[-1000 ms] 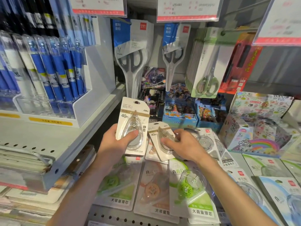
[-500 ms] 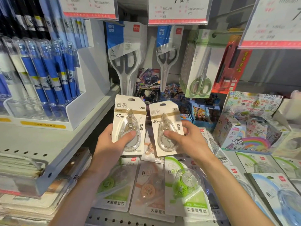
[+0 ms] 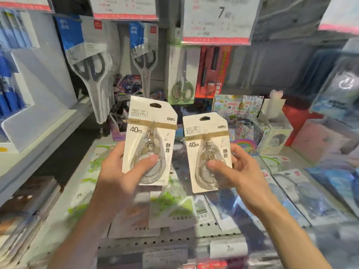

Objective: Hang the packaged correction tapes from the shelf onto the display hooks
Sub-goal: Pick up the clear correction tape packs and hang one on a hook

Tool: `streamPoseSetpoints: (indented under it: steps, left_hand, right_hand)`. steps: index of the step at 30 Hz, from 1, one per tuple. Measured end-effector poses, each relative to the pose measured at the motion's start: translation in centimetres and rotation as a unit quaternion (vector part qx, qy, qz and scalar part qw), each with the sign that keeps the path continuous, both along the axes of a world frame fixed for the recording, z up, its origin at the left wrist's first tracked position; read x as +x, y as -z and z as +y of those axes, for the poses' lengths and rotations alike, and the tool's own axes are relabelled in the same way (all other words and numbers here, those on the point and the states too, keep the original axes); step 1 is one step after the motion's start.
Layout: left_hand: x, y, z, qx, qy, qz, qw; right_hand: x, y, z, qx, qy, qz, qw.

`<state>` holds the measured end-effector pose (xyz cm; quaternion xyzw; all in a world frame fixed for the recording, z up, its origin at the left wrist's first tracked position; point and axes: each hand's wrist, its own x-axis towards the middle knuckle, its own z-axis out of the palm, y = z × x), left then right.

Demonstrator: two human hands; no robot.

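I hold two packaged correction tapes upright above the shelf, each a cream card marked 40m with a clear teardrop dispenser and a hang hole at the top. My left hand (image 3: 120,175) grips the left pack (image 3: 149,131), thumb pressed on its blister. My right hand (image 3: 236,175) pinches the right pack (image 3: 206,144), which sits slightly lower. Several more packaged correction tapes (image 3: 174,208) lie flat on the shelf below, blurred by motion. No display hook end is plainly visible.
Packaged scissors (image 3: 91,61) hang in rows at the back under price tags (image 3: 217,18). Blue pens (image 3: 7,84) stand in a white rack at left. Colourful boxes (image 3: 237,107) crowd the back right. Notebooks (image 3: 27,208) are stacked at lower left.
My right hand lifted a second pack off the shelf and turned it upright. Both packs have risen and moved apart, and the view has swung upward toward the hanging goods.
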<state>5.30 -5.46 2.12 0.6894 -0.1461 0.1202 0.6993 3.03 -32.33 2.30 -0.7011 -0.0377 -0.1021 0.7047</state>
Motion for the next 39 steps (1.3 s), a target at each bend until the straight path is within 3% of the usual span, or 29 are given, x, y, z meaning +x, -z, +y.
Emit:
streamPoseSetpoints:
  steps: [6, 10, 23, 39]
  left_hand:
    - [-2.2, -0.9, -7.4, 0.013, 0.011, 0.002, 1.000]
    - [-4.5, -1.8, -14.0, 0.076, -0.027, -0.040, 0.996]
    - [-10.0, -4.8, -35.8, 0.082, -0.061, -0.065, 0.993]
    - [-3.1, -8.4, -39.1, 0.105, -0.041, -0.113, 0.987]
  right_hand:
    - [-3.7, -0.4, -7.2, 0.022, 0.017, -0.039, 0.999]
    - [-5.7, -0.8, -13.9, 0.002, 0.026, -0.058, 0.998]
    - [-9.3, -2.5, -36.9, -0.083, 0.009, -0.114, 0.990]
    - [-3.7, -8.1, -39.3, -0.144, 0.032, -0.174, 0.974]
